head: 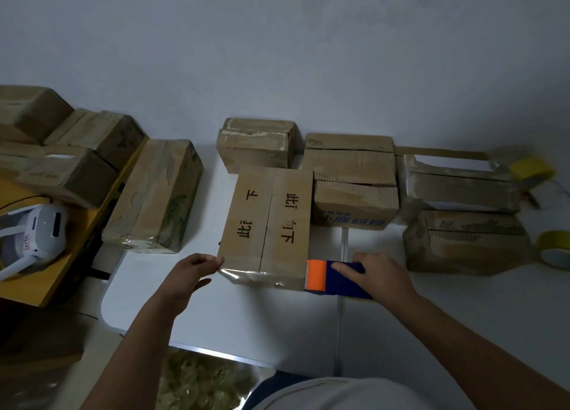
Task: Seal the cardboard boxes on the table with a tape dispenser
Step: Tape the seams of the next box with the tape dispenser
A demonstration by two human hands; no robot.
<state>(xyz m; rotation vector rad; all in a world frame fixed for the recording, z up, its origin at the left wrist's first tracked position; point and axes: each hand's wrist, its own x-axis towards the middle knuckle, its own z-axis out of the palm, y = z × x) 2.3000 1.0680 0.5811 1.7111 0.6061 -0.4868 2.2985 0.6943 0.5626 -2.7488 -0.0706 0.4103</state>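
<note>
A cardboard box (pixel 268 221) with black characters on its top flaps lies in front of me on the white table (pixel 240 317). Clear tape shines along its near edge. My left hand (pixel 192 271) holds the box's near left corner, thumb on top. My right hand (pixel 376 274) grips a blue and orange tape dispenser (pixel 330 275), whose orange end sits against the box's near right corner.
Several other cardboard boxes (pixel 351 166) stand behind and to the right, and one (pixel 154 193) to the left. Two yellow tape rolls (pixel 555 249) lie at the far right. A yellow side table (pixel 46 280) on the left carries boxes and a white headset (pixel 37 233).
</note>
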